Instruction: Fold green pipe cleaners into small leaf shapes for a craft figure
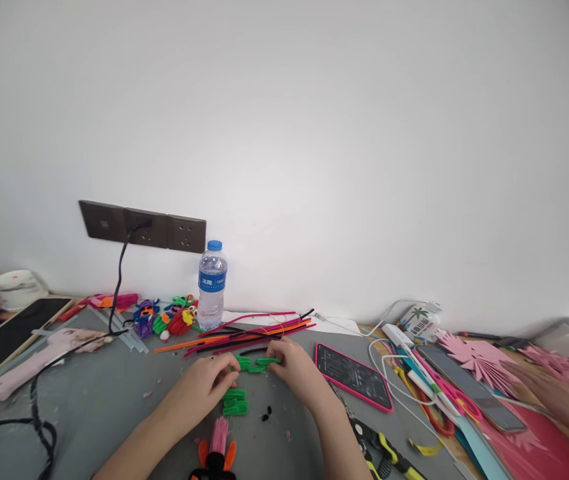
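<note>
My left hand (214,375) is closed, fingertips pinching the left end of a green folded pipe cleaner (244,363). Across from it, my right hand (291,367) pinches a green pipe cleaner piece (265,362) between thumb and fingers. Whether the two green pieces are joined I cannot tell. Just below my left fingers lie more folded green pipe cleaners (235,402). Nearer to me is a figure with a pink pipe-cleaner stem (219,435), orange side loops and a black band. Small black bits (267,414) lie on the grey mat (129,413) between my forearms.
Behind my hands are loose pipe cleaners (264,328) and a water bottle (212,287). A pink glue gun (47,360) with its cord lies left. To the right are a phone (354,375), wire strippers (381,448), white cables, and another person's hand (549,390) by pink cut paper (481,360).
</note>
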`<action>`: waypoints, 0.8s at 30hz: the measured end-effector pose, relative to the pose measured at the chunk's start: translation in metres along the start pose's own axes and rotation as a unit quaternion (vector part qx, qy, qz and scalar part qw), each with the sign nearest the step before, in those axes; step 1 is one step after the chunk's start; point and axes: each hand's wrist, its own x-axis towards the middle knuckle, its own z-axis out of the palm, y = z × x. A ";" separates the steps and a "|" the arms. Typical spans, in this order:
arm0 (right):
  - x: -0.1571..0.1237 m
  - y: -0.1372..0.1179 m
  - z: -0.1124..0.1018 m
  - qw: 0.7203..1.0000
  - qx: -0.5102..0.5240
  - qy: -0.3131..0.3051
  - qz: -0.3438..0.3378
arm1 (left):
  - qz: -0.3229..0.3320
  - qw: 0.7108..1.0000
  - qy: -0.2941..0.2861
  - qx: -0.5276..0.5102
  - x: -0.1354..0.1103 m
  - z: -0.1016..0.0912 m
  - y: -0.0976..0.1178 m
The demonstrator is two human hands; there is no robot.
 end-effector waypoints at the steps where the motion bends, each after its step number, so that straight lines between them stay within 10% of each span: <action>1: 0.000 0.001 -0.001 1.000 -0.002 0.000 0.010 | 0.002 1.000 -0.001 0.005 0.000 0.000 0.000; 24: -0.003 0.013 -0.021 0.989 0.012 0.068 0.132 | 0.029 0.998 0.000 0.057 -0.002 0.002 0.001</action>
